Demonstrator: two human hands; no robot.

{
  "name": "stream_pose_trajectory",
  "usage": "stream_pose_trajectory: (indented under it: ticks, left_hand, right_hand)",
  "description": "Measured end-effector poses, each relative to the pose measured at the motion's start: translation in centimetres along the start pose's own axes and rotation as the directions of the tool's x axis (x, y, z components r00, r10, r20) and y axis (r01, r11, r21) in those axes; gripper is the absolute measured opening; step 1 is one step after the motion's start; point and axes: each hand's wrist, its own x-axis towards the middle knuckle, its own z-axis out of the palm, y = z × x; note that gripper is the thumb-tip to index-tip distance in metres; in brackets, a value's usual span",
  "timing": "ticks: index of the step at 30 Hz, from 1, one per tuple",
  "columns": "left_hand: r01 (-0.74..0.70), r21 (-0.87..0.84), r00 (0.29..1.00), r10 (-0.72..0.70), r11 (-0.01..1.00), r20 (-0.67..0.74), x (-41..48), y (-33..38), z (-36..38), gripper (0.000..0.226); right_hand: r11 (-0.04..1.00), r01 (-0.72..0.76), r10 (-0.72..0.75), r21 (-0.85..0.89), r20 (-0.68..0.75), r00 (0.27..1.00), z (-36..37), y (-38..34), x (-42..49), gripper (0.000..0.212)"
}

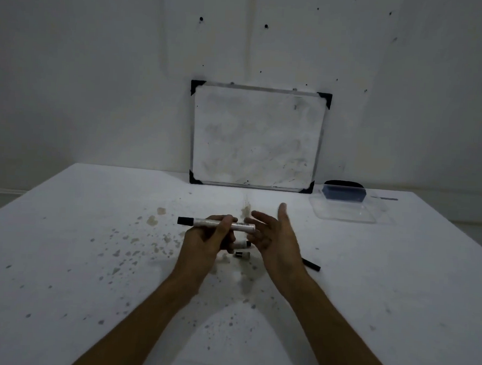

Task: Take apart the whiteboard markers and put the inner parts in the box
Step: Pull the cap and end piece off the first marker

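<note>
My left hand [208, 238] grips a whiteboard marker [203, 222] around its middle and holds it level above the table, black cap pointing left. My right hand [276, 235] is beside the marker's right end, fingers spread, holding nothing. Under the hands lie small marker pieces [242, 255] on the table, partly hidden. A thin black part [311, 264] sticks out from behind my right wrist. The clear plastic box [351, 210] sits at the back right with a dark blue block [343, 194] at its far side.
A small framed whiteboard [255, 138] leans against the wall at the back of the white table [88, 257]. The cloth is speckled with stains in the middle. The table's left and right edges slant outward toward me.
</note>
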Motion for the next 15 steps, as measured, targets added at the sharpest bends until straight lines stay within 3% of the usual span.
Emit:
stream_pose_trajectory:
  ticks: [2,5,9,13,15]
  left_hand:
    - [-0.056,-0.023,0.998,0.056,0.998,-0.001,-0.2,0.6,-0.1,0.025]
    - [-0.137,0.001,0.990,0.137,0.991,-0.013,-0.5,1.3,0.2,0.019]
    - [-0.076,0.269,0.965,0.003,0.960,0.262,-2.0,-0.2,2.2,0.025]
    - [-0.094,0.264,0.977,0.038,0.960,0.208,-1.6,-0.1,2.1,0.040]
    - [-0.133,0.191,0.978,0.098,0.973,0.182,-1.2,0.0,1.6,0.032]
  right_hand:
    - [0.955,-0.081,0.094,0.287,-0.030,0.995,-0.5,-0.5,0.3,0.072]
    - [0.856,-0.131,0.144,0.499,0.012,0.989,-1.1,-0.8,0.3,0.075]
    - [0.817,-0.165,0.139,0.552,0.089,0.986,-0.3,-0.3,-0.3,0.082]
    - [0.783,-0.223,0.173,0.581,0.141,0.975,0.5,0.5,-0.8,0.083]
    - [0.777,-0.222,0.157,0.589,0.160,0.974,0.7,0.2,-0.7,0.078]
